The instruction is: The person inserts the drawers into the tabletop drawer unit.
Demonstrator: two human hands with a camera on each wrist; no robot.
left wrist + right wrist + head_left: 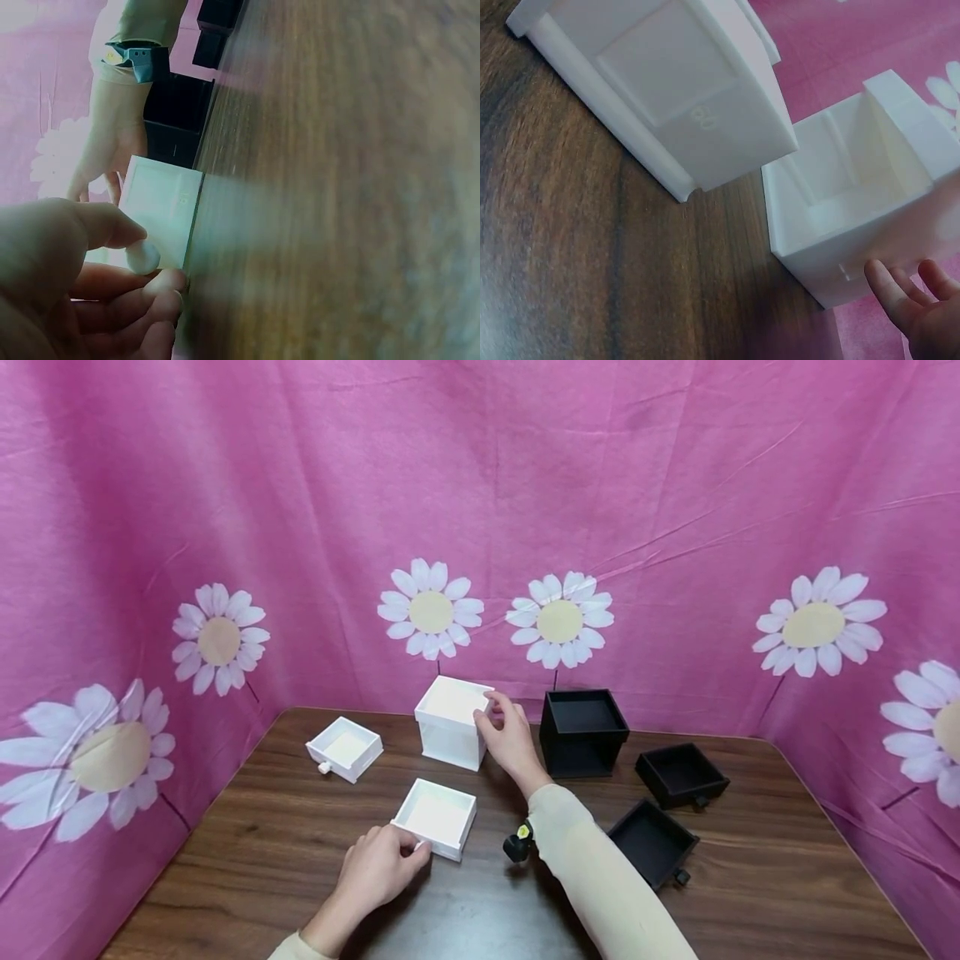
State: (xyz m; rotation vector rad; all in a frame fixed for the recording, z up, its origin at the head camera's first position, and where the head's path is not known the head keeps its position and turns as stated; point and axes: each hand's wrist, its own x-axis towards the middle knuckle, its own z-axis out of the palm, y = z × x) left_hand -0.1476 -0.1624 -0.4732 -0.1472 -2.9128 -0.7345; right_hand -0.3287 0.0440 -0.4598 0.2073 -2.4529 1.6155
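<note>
My left hand pinches the round white knob of a shallow white drawer between thumb and fingers. The drawer sits low over the table, in front of a white cabinet. At the cabinet's upper right edge is my right hand. In the right wrist view its extended fingers lie against the side wall, and the cabinet's front shows a hollow opening. A second white drawer, knob toward the front left, rests left of the cabinet.
A black cabinet with an open front stands right of the white one. Two black drawers with knobs lie on the wooden table at the right. A pink daisy-print cloth surrounds the table's back and sides.
</note>
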